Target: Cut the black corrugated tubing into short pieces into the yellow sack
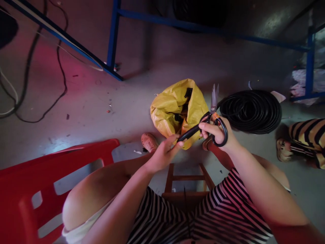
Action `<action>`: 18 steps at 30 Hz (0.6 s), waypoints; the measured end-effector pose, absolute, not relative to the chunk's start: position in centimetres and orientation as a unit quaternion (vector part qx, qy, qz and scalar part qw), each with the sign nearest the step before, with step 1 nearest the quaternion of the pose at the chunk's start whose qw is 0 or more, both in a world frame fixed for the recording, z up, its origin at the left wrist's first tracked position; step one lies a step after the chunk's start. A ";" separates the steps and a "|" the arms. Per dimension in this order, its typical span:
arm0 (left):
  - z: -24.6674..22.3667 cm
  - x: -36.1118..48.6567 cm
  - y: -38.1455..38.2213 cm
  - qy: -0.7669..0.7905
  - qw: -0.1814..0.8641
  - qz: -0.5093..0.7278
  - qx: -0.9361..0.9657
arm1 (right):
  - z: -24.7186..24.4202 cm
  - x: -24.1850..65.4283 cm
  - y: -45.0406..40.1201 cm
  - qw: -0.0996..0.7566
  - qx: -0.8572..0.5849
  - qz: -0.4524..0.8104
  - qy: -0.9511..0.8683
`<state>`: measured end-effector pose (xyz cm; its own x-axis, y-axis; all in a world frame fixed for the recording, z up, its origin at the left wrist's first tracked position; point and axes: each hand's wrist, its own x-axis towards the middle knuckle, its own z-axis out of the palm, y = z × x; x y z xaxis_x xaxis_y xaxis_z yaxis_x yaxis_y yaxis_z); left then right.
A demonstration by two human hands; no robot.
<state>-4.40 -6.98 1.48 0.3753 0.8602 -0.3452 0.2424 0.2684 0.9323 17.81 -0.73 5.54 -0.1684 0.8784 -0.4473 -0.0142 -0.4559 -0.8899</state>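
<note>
A short length of black corrugated tube (189,133) stretches between my two hands. My left hand (165,151) pinches its lower left end between thumb and fingers. My right hand (215,131) holds a pair of scissors (214,99) by the black handles, its blades pointing up and slightly parted. The tube's other end meets the fingers of that hand, which partly hide it. Just beyond my hands a yellow sack (166,106) stands on the floor with its mouth open, and a few black pieces show inside.
A coil of black tubing (251,112) lies on the floor at right, near another person's foot (283,149). A red plastic chair (15,179) is at left. Blue metal frame bars (113,37) cross the far side. Cables (63,67) trail at upper left. A wooden stool (188,194) is between my legs.
</note>
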 end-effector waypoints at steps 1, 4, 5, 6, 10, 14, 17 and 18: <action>1.5 -4.5 -6.9 0.513 0.608 0.274 0.541 | 5.3 17.9 -0.7 0.346 -0.554 0.648 -0.392; 2.0 -5.1 -6.6 0.539 0.584 0.331 0.509 | 4.4 18.5 -0.9 0.337 -0.586 0.614 -0.408; 2.2 -5.3 -6.5 0.546 0.580 0.341 0.500 | 4.1 18.7 -1.0 0.318 -0.594 0.603 -0.426; 2.3 -5.4 -6.5 0.556 0.573 0.348 0.492 | 4.0 19.0 -1.1 0.292 -0.597 0.597 -0.449; 2.6 -5.9 -6.4 0.582 0.546 0.356 0.486 | 3.6 19.7 -1.6 0.167 -0.557 0.630 -0.514; 2.4 -5.8 -6.5 0.574 0.556 0.350 0.489 | 3.3 19.3 -2.4 0.097 -0.510 0.672 -0.528; 2.0 -5.7 -6.6 0.564 0.571 0.339 0.491 | 3.3 18.7 -2.9 0.104 -0.493 0.682 -0.530; 1.9 -5.7 -6.7 0.562 0.574 0.337 0.491 | 3.4 18.5 -3.0 0.105 -0.492 0.684 -0.528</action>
